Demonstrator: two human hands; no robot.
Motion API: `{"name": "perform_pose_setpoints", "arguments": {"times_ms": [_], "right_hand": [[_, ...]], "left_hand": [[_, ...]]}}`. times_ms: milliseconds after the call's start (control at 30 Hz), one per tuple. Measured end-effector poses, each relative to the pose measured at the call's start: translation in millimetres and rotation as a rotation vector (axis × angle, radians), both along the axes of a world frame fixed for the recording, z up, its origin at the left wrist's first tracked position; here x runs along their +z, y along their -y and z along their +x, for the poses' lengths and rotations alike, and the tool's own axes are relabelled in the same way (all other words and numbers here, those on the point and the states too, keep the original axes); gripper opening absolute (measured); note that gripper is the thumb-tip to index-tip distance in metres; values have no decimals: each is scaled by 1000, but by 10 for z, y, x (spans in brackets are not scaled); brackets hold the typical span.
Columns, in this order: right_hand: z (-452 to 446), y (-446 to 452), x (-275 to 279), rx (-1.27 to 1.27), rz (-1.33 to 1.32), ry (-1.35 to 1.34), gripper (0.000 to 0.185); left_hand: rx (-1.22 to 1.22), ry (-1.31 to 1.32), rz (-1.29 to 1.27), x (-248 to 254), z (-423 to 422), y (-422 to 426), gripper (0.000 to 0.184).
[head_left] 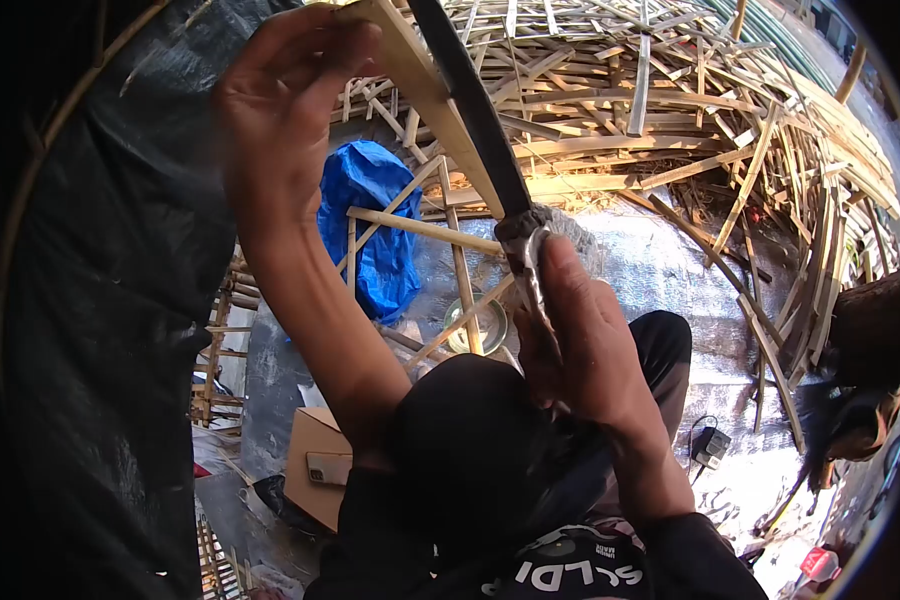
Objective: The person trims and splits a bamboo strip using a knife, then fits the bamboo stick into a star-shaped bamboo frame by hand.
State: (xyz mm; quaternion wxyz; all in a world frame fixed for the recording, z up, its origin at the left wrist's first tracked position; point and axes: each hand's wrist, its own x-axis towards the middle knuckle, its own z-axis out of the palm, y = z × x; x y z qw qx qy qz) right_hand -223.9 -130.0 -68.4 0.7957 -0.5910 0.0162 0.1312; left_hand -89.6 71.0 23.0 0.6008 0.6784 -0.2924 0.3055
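My left hand [288, 115] is raised at the upper left, its fingers and thumb closed on the upper end of a flat, pale bamboo strip [432, 98]. The strip slants down toward my right hand [588, 345], which is wrapped round the handle of a long knife [482, 120]. The knife's dark blade points up and to the left, lying close along the strip's right side. Some pale cloth or wrapping shows at the base of the blade. Whether the cutting edge touches the strip I cannot tell.
A big heap of split bamboo [610, 110] spreads across the back. Ahead stand a blue plastic sheet [370, 265], crossed bamboo sticks [425, 228] and a bowl [490, 325]. A phone [328, 468] rests on a cardboard box [310, 435]; a black adapter [711, 447] lies right. Black sheeting [120, 280] hangs left.
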Motion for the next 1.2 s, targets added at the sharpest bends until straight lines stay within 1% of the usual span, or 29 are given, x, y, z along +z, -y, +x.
{"name": "perform_pose_setpoints", "arguments": {"times_ms": [67,167,200,233,300,333,367,433,567,600,667,767,800,867,900,967,1033,1100,1133,1200], "right_hand": [[-38,-7,-12,6,-61,54,60],[-79,49,183,0,-54,0,63],[-94,59,227,-24,-48,14,66],[-68,41,164,-20,-50,6,66],[-21,-28,-9,-24,-88,145,66],[5,49,-14,82,-37,-79,66],[-17,55,-6,82,-31,-86,66],[-1,78,27,37,-146,-47,67],[-22,82,105,30,-124,-16,67],[-7,53,20,38,-120,-27,67],[59,-21,-151,24,-178,73,66],[3,24,-71,62,-201,23,66],[-14,-5,-134,62,-201,24,66],[-35,-84,-290,-58,-257,186,65],[-52,-63,-291,-51,-260,187,65],[-49,6,-184,19,-121,-29,66],[-57,49,-90,3,-145,-4,65],[-88,26,-39,-27,-73,7,64],[-72,16,-70,-39,-63,88,63],[8,-35,-201,-28,-93,56,62]], "left_hand": [[-24,21,-7,17,-9,16,30],[-59,21,-16,10,21,-17,28],[-44,9,-14,-5,21,-16,29],[-24,-7,-15,-34,10,-17,31],[-21,9,-9,-25,9,-8,29],[-26,54,-11,-2,18,4,28],[-27,46,-6,-21,8,-25,28],[41,-57,-49,-27,9,-103,28],[54,-51,-28,-41,43,-161,30],[23,-44,-34,-40,55,-180,31],[-13,-34,-38,-42,81,-217,32],[-29,-37,-54,-61,78,-283,32],[-16,-52,-65,-68,70,-296,32],[-2,-68,-80,-61,7,-248,32],[23,-67,-64,-67,-34,-214,32],[57,-58,-44,-58,-78,-212,32],[2,-17,-8,-51,-4,-201,31],[-9,-9,-13,-47,41,-183,30],[-18,-8,-15,-44,36,-151,30],[-6,-13,-16,-53,7,-86,29]]}}
